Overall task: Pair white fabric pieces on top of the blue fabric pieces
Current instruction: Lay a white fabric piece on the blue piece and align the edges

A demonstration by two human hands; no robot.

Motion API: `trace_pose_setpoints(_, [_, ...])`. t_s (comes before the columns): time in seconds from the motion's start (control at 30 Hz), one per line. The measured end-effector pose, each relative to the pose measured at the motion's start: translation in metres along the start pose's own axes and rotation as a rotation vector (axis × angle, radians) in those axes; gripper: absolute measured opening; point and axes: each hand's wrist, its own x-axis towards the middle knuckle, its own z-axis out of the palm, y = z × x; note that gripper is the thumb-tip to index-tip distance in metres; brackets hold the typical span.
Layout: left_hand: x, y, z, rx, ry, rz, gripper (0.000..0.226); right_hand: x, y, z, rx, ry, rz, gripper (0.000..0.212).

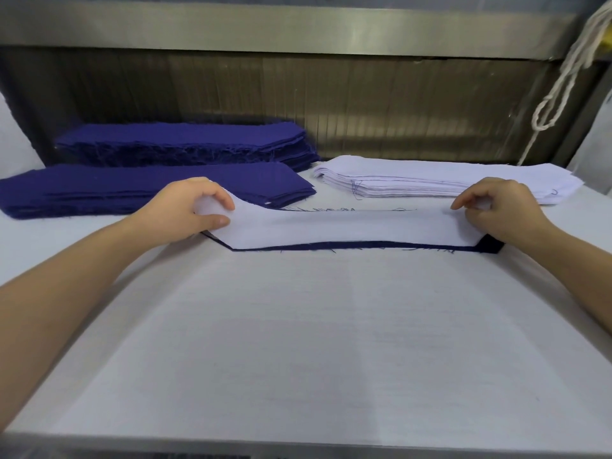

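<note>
A long white fabric piece [347, 228] lies across the middle of the white table, over a blue fabric piece [490, 245] whose dark edge shows along the near side and at the right end. My left hand [188, 213] pinches the white piece's left end, lifted slightly. At the right end, my right hand [500, 210] pinches it between curled fingers. Behind, a stack of white pieces [447, 178] sits at the right and two stacks of blue pieces [132, 190] [185, 142] at the left.
The white-covered table [298, 342] stretches toward me. A metal machine housing [298, 28] runs along the back over a dark slot. White cord [563, 81] hangs at the upper right. Loose blue threads lie behind the white piece.
</note>
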Motion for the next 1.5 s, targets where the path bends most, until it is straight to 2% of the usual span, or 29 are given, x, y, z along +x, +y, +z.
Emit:
trace_pose_setpoints(0.53, [-0.002,0.003,-0.001,0.070,-0.032,0.031,0.022,0.000,0.005,0.006,-0.076,-0.051,-0.001,0.023])
trace_pose_setpoints(0.73, [-0.001,-0.002,0.000,0.122,-0.040,0.029,0.022,0.001,0.007,0.007,-0.119,-0.070,0.075,0.019])
trace_pose_setpoints(0.93, [-0.001,-0.007,0.003,0.194,-0.005,0.060,0.016,0.001,0.009,0.006,-0.199,-0.013,0.122,0.014])
trace_pose_setpoints(1.13, [0.001,-0.009,0.002,0.179,0.031,0.049,0.019,0.000,0.007,0.004,-0.231,-0.067,0.165,0.014])
trace_pose_setpoints(1.3, [0.003,-0.012,0.004,0.150,0.029,0.013,0.036,-0.002,0.001,0.004,-0.536,-0.028,0.118,0.021])
trace_pose_setpoints(1.5, [0.010,-0.009,0.010,0.106,0.130,0.016,0.027,0.003,-0.023,0.017,-0.510,-0.004,-0.038,0.021])
